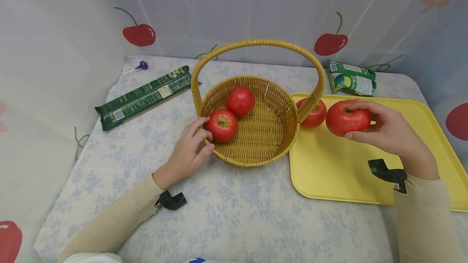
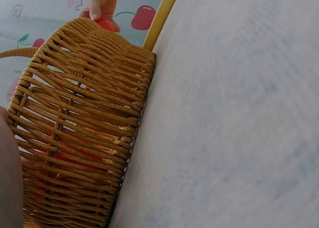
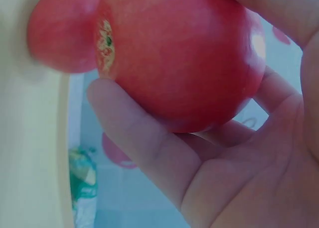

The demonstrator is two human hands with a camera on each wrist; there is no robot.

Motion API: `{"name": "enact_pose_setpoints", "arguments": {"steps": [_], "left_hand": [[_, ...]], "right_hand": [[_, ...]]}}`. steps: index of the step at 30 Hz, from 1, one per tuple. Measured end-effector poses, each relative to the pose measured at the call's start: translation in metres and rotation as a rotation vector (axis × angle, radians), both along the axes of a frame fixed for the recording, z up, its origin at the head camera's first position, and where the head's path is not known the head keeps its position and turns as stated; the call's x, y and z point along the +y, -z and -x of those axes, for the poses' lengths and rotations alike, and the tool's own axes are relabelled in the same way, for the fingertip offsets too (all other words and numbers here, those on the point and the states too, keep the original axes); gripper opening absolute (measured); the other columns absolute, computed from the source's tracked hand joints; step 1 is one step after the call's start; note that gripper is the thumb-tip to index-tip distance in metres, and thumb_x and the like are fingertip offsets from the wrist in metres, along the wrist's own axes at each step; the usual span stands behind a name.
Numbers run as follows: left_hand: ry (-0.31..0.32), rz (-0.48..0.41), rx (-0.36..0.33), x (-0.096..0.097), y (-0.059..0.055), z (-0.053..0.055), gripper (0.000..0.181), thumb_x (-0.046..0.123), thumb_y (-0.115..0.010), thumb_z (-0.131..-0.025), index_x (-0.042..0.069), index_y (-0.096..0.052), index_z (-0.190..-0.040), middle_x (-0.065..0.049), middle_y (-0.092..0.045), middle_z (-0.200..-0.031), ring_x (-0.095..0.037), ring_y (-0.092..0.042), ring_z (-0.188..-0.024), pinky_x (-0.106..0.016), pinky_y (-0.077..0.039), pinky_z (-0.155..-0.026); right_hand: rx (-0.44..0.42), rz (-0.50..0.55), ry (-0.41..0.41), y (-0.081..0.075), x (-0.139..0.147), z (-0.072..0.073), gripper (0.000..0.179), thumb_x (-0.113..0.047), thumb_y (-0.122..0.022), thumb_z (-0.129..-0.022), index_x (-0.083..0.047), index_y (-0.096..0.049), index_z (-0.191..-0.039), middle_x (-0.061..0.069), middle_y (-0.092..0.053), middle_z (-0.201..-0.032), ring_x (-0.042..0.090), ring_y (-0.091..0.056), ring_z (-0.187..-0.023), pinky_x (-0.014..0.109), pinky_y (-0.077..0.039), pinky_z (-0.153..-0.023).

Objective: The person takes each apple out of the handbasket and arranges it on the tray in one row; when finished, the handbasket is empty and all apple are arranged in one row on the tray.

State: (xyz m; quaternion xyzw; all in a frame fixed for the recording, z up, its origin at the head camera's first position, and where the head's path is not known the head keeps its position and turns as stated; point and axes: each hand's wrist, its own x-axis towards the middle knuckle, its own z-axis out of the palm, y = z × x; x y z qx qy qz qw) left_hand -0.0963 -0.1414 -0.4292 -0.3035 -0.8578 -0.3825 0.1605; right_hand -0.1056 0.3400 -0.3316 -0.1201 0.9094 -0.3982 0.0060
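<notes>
Over the yellow tray (image 1: 336,173), my right hand (image 1: 395,133) grips a red tomato (image 1: 343,119) between thumb and fingers; the right wrist view shows its pale, rough scar. Another tomato (image 1: 315,116) lies on the tray, partly behind the basket's handle. In the middle of the table stands a woven golden-brown basket (image 1: 252,163) with a tall handle. My left hand (image 1: 186,153) holds its left rim, fingertips over the edge beside a tomato (image 1: 221,129) inside. A second tomato (image 1: 240,101) sits behind that one. In the left wrist view most of this hand is out of frame.
A long green packet (image 1: 146,97) lies left of the basket, with a purple lollipop (image 1: 143,65) beyond it. Behind the tray is a small green packet (image 1: 352,78). Patterned cloth covers the table (image 1: 252,214); a cherry-print curtain (image 1: 252,15) hangs behind.
</notes>
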Motion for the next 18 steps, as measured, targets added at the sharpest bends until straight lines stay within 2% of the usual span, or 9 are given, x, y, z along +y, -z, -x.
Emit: {"name": "enact_pose_setpoints", "arguments": {"steps": [7, 13, 18], "left_hand": [[-0.004, 0.001, -0.002, 0.0, -0.001, 0.0, 0.063, 0.063, -0.032, -0.106, 0.008, -0.061, -0.098, -0.022, -0.049, -0.148, -0.046, -0.049, -0.133, -0.066, -0.042, -0.105], [-0.005, 0.001, 0.004, 0.0, -0.001, 0.0, 0.064, 0.063, -0.031, -0.106, 0.007, -0.061, -0.097, -0.022, -0.049, -0.148, -0.046, -0.049, -0.132, -0.066, -0.042, -0.104], [-0.008, 0.006, 0.013, 0.001, -0.001, 0.0, 0.063, 0.063, -0.031, -0.106, 0.008, -0.061, -0.098, -0.022, -0.05, -0.147, -0.046, -0.05, -0.131, -0.066, -0.043, -0.103]], "right_hand": [[-0.067, -0.056, 0.116, 0.011, 0.014, 0.012, 0.065, -0.002, -0.083, -0.083, -0.008, -0.053, -0.14, -0.028, -0.046, -0.121, 0.002, -0.046, -0.104, 0.009, -0.05, -0.068], [-0.079, -0.023, 0.173, 0.031, 0.022, 0.024, 0.061, -0.01, -0.082, -0.086, -0.011, -0.053, -0.14, -0.029, -0.045, -0.121, 0.0, -0.048, -0.101, 0.007, -0.05, -0.069], [-0.111, -0.041, 0.218, 0.041, 0.021, 0.028, 0.063, -0.021, -0.082, -0.088, -0.012, -0.051, -0.142, -0.021, -0.045, -0.126, 0.001, -0.047, -0.102, 0.005, -0.048, -0.07]]}}
